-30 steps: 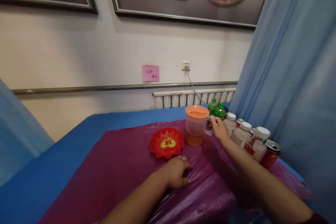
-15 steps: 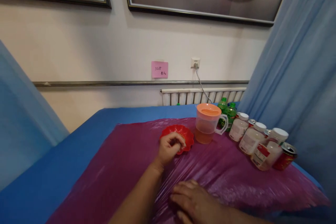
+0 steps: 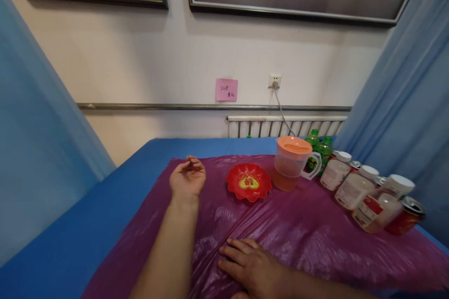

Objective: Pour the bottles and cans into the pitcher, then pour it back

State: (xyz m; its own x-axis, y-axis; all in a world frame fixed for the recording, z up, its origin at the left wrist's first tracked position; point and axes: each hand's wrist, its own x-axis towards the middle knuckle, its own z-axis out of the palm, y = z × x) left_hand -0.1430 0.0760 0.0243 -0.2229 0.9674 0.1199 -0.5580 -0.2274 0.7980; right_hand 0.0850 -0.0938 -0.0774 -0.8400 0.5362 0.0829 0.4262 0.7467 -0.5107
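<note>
My left hand (image 3: pixel 188 176) is raised over the left part of the purple plastic sheet (image 3: pixel 147 224), palm turned up, fingers loosely bent. I see nothing in it. To its right sits a red scalloped dish (image 3: pixel 249 182) with a yellow printed centre, not touched by either hand. My right hand (image 3: pixel 254 264) lies flat on the wrinkled sheet near the front, fingers spread. Behind the dish, on its right, stands a clear pitcher (image 3: pixel 291 163) with an orange lid and amber liquid low inside.
Along the right side stand green bottles (image 3: pixel 324 149), several white-capped jars (image 3: pixel 356 187) and a red can (image 3: pixel 407 215). The sheet covers a blue surface (image 3: pixel 154 149). Blue curtains (image 3: pixel 45 126) hang on both sides. A radiator (image 3: pixel 287 127) is by the wall.
My left hand has moved left, away from above the red dish, and turned palm up. The dish's printed centre now shows. My right hand stays on the sheet; the view has shifted slightly.
</note>
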